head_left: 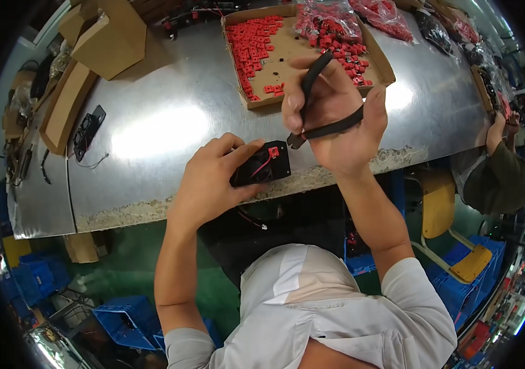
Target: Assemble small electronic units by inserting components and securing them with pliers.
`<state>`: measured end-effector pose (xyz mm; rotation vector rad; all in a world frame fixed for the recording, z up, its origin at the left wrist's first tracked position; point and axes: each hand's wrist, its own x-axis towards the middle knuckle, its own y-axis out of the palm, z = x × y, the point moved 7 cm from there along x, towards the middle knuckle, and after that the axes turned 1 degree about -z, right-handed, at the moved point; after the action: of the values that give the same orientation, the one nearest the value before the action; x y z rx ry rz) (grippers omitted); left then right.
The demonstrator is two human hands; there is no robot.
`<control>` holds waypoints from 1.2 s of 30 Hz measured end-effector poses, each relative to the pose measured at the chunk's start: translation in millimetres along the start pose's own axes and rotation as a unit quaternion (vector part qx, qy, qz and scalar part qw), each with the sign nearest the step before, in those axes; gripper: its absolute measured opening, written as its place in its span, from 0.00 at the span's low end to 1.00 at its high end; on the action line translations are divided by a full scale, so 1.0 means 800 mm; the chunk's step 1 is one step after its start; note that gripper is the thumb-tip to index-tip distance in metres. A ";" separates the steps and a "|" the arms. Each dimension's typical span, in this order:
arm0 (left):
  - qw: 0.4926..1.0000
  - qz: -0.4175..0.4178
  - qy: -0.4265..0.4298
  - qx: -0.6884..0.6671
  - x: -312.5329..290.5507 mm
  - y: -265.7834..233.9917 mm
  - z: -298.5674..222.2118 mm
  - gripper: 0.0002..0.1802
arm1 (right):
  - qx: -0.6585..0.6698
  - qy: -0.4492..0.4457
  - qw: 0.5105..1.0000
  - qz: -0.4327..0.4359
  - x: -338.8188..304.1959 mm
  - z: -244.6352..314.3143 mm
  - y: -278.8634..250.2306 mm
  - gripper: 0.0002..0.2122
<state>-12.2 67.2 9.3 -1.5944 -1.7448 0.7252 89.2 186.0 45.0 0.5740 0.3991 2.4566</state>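
Observation:
At the table's near edge, my left hand (207, 175) grips a flat black plastic part (280, 167) between thumb and fingers. A small red piece (273, 152) with a thin red wire sits on that part. A loose wire end with a white connector (264, 227) hangs below the edge. In my right hand (348, 138) is a pair of pliers (335, 128) with black handles, spread wide apart. Their short jaws point down and left, close beside the black part's right edge; I cannot tell whether they touch it.
A shallow cardboard tray (287, 83) of small red pieces lies on the metal table (170, 86). Bags of red parts (385, 21) stand behind. Further left are another black part (88, 132) with wires and a cardboard box (115, 46). Another person's arm (495, 132) reaches in at right.

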 end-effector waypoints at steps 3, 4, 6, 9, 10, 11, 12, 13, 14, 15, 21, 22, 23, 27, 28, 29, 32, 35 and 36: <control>0.999 -0.023 -0.036 0.011 -0.007 0.003 -0.003 0.34 | 0.119 -0.038 0.992 -0.036 -0.002 -0.008 -0.008 0.46; 0.999 -0.030 -0.041 0.006 -0.008 0.003 -0.003 0.34 | 0.117 -0.046 0.991 -0.052 -0.003 -0.010 -0.006 0.45; 0.998 -0.039 -0.047 0.000 -0.009 0.003 -0.004 0.34 | 0.114 -0.050 0.990 -0.067 -0.003 -0.013 -0.003 0.45; 0.997 -0.045 -0.057 0.002 -0.011 0.005 -0.007 0.34 | 0.114 -0.069 0.988 -0.077 -0.003 -0.015 0.000 0.45; 0.997 -0.048 -0.057 0.008 -0.011 0.006 -0.008 0.33 | 0.090 -0.075 0.990 -0.075 -0.003 -0.015 0.000 0.44; 0.997 -0.051 -0.058 0.014 -0.012 0.006 -0.009 0.33 | 0.066 -0.081 0.992 -0.072 -0.003 -0.015 0.000 0.44; 0.997 -0.051 -0.058 0.014 -0.012 0.006 -0.009 0.33 | 0.066 -0.081 0.992 -0.072 -0.004 -0.016 0.001 0.44; 0.997 -0.049 -0.061 0.016 -0.012 0.007 -0.009 0.33 | 0.063 -0.078 0.992 -0.075 -0.004 -0.018 0.000 0.44; 0.997 -0.048 -0.064 0.018 -0.012 0.008 -0.009 0.33 | 0.059 -0.076 0.992 -0.079 -0.005 -0.019 -0.001 0.44; 0.997 -0.048 -0.064 0.017 -0.012 0.009 -0.009 0.33 | 0.058 -0.075 0.992 -0.079 -0.006 -0.021 -0.001 0.44; 0.996 -0.048 -0.068 0.012 -0.011 0.008 -0.008 0.33 | 0.038 -0.054 0.995 -0.079 -0.006 -0.029 -0.003 0.42; 0.996 -0.051 -0.068 0.011 -0.011 0.008 -0.008 0.33 | 0.024 -0.050 0.995 -0.078 -0.009 -0.029 -0.002 0.42; 0.996 -0.053 -0.067 0.010 -0.012 0.008 -0.008 0.32 | 0.010 -0.046 0.996 -0.077 -0.011 -0.029 -0.001 0.42; 0.994 -0.047 -0.084 -0.049 -0.011 0.005 0.003 0.32 | 0.052 -0.125 0.984 -0.120 -0.039 -0.026 0.007 0.43; 0.995 -0.043 -0.083 -0.044 -0.009 0.006 0.003 0.32 | 0.046 -0.173 0.979 -0.093 -0.045 -0.023 0.007 0.44; 0.995 -0.040 -0.082 -0.038 -0.007 0.007 0.002 0.33 | 0.041 -0.222 0.972 -0.067 -0.051 -0.018 0.008 0.44; 0.994 -0.035 -0.089 -0.061 -0.005 0.007 0.007 0.33 | 0.050 -0.120 0.985 -0.110 -0.034 -0.028 -0.001 0.47; 0.991 -0.038 -0.099 -0.083 -0.004 0.009 0.011 0.34 | 0.048 -0.099 0.991 -0.072 -0.031 -0.021 -0.001 0.50; 0.991 -0.038 -0.098 -0.082 -0.002 0.008 0.013 0.34 | 0.060 -0.112 0.989 -0.076 -0.034 -0.017 -0.002 0.51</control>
<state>-16.0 66.5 -2.6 -1.5985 -2.0426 0.7370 103.5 169.2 24.4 0.8286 0.4820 2.2050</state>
